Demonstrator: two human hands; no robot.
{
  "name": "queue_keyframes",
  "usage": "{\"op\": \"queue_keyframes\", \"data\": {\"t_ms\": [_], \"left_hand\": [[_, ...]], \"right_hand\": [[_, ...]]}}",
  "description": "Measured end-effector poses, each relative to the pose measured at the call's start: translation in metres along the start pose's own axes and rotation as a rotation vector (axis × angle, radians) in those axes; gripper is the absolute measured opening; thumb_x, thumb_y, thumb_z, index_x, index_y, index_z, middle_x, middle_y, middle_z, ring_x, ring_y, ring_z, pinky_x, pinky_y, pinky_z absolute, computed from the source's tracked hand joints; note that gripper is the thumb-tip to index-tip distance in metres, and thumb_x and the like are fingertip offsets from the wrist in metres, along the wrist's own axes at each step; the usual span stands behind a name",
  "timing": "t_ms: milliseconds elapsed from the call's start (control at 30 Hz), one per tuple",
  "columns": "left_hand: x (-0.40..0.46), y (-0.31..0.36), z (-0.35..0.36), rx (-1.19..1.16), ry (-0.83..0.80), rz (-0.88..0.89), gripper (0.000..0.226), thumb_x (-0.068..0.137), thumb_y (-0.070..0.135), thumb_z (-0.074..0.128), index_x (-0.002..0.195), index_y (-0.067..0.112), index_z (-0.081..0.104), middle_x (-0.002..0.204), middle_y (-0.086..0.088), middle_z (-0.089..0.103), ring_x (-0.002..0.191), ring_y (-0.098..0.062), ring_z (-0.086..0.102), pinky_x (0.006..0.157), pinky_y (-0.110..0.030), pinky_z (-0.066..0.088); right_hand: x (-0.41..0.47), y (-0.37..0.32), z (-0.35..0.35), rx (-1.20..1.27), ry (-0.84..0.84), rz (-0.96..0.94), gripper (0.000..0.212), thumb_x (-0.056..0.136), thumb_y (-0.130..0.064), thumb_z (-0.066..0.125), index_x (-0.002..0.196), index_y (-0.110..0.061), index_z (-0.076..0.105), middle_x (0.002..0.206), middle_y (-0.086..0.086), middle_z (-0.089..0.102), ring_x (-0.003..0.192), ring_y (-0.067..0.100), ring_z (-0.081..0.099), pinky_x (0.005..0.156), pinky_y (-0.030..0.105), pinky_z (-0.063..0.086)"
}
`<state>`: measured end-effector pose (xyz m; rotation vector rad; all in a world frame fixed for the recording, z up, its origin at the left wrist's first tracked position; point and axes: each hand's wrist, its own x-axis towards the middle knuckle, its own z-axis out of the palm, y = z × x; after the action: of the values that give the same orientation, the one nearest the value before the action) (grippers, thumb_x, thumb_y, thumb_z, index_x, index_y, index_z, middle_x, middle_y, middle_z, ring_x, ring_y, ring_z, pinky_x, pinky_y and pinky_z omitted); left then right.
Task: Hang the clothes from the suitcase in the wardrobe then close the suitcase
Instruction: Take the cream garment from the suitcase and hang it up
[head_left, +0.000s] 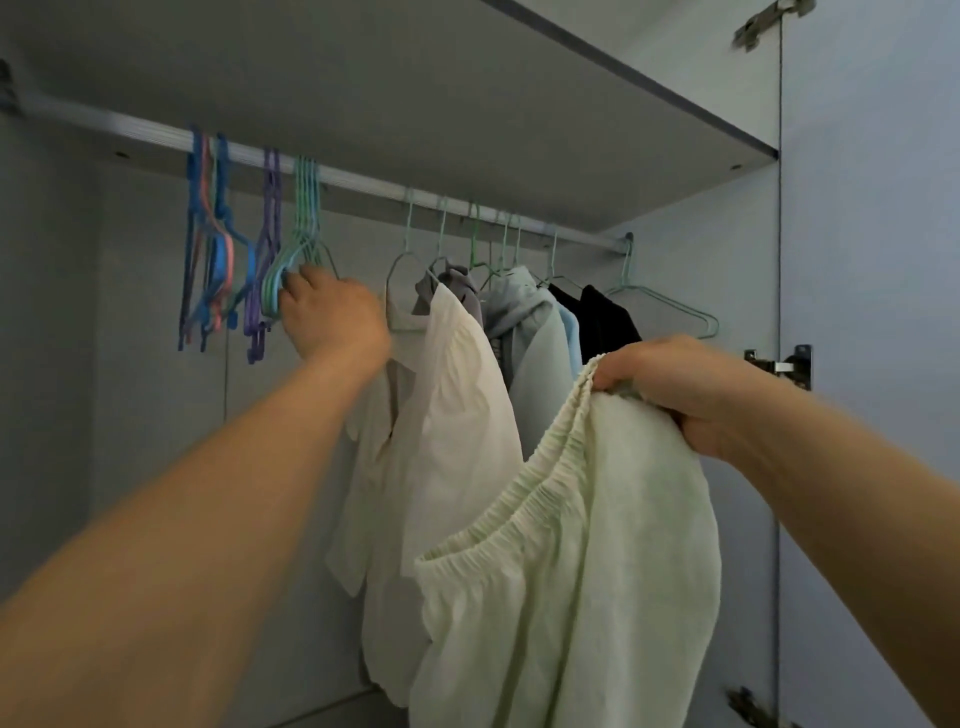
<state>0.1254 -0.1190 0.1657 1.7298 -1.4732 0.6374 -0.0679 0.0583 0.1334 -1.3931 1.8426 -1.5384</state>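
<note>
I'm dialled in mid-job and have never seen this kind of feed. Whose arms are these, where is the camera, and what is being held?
There is no machine: a person wears one wide-angle camera on the head, looking into an open wardrobe. The left hand reaches to a bunch of pale green plastic hangers on the silver metal rail; whether it grips one is unclear. The right hand grips a pale green garment with an elastic gathered waistband. A white shirt and other clothes already hang there.

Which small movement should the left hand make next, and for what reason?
Probably lift one green hanger off the rail. The left hand already touches that empty bunch, while the right hand grips a pale garment by its elastic band, not yet hung.
</note>
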Motion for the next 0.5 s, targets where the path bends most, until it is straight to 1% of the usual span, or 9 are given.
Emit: {"op": "queue_keyframes", "data": {"t_ms": [100,167,200,267,333,400,500], "left_hand": [[0.007,-0.008,0.010,-0.119,-0.041,-0.018,0.045,0.091,0.005,0.048,0.135,-0.001,0.041,0.138,-0.025,0.036,0.119,-0.040,0.046,0.096,-0.044,0.040],[0.011,-0.009,0.015,-0.274,-0.042,-0.047,0.047,0.092,-0.002,0.045,0.138,-0.003,0.034,0.135,-0.027,0.039,0.114,-0.043,0.051,0.091,-0.047,0.044],[0.012,-0.008,0.015,-0.361,-0.037,-0.057,0.045,0.092,-0.004,0.042,0.137,-0.004,0.034,0.132,-0.028,0.043,0.113,-0.042,0.052,0.089,-0.047,0.045],[0.013,-0.004,0.012,-0.529,-0.061,-0.091,0.035,0.094,-0.004,0.041,0.129,-0.008,0.044,0.126,-0.027,0.053,0.112,-0.039,0.055,0.086,-0.044,0.046],[0.016,0.000,0.001,-0.689,-0.122,-0.159,0.027,0.096,0.003,0.045,0.119,-0.009,0.053,0.124,-0.024,0.057,0.113,-0.037,0.056,0.086,-0.041,0.047],[0.021,0.003,-0.012,-0.822,-0.146,-0.220,0.029,0.097,0.007,0.045,0.119,-0.008,0.054,0.126,-0.023,0.056,0.115,-0.036,0.055,0.088,-0.040,0.046],[0.024,0.010,-0.022,-0.914,-0.098,-0.265,0.031,0.097,0.004,0.040,0.124,-0.008,0.051,0.129,-0.023,0.054,0.117,-0.035,0.054,0.090,-0.038,0.046]], "right_hand": [[0.006,0.004,0.002,-0.002,-0.003,0.017,0.011,0.078,-0.011,0.063,0.088,-0.007,0.066,0.093,0.016,0.067,0.089,0.032,0.064,0.089,0.046,0.052],[0.008,0.006,0.002,0.004,-0.007,0.041,0.018,0.076,-0.011,0.063,0.094,-0.007,0.066,0.098,0.017,0.066,0.093,0.034,0.063,0.091,0.048,0.051],[0.010,0.007,0.002,0.012,-0.010,0.054,0.021,0.074,-0.010,0.063,0.095,-0.006,0.065,0.100,0.018,0.065,0.094,0.035,0.062,0.091,0.049,0.050],[0.013,0.009,0.003,0.030,-0.017,0.082,0.029,0.070,-0.008,0.062,0.098,-0.004,0.065,0.103,0.020,0.065,0.096,0.037,0.062,0.092,0.050,0.050],[0.017,0.011,0.003,0.041,-0.022,0.095,0.033,0.067,-0.008,0.062,0.100,-0.004,0.066,0.104,0.020,0.065,0.096,0.037,0.062,0.092,0.051,0.050],[0.019,0.011,0.004,0.040,-0.011,0.098,0.030,0.070,-0.008,0.061,0.099,-0.003,0.066,0.102,0.021,0.066,0.095,0.037,0.063,0.091,0.050,0.051],[0.022,0.014,0.005,0.065,0.009,0.099,0.024,0.073,-0.006,0.061,0.096,-0.002,0.065,0.100,0.021,0.066,0.093,0.036,0.063,0.090,0.050,0.051]]}}
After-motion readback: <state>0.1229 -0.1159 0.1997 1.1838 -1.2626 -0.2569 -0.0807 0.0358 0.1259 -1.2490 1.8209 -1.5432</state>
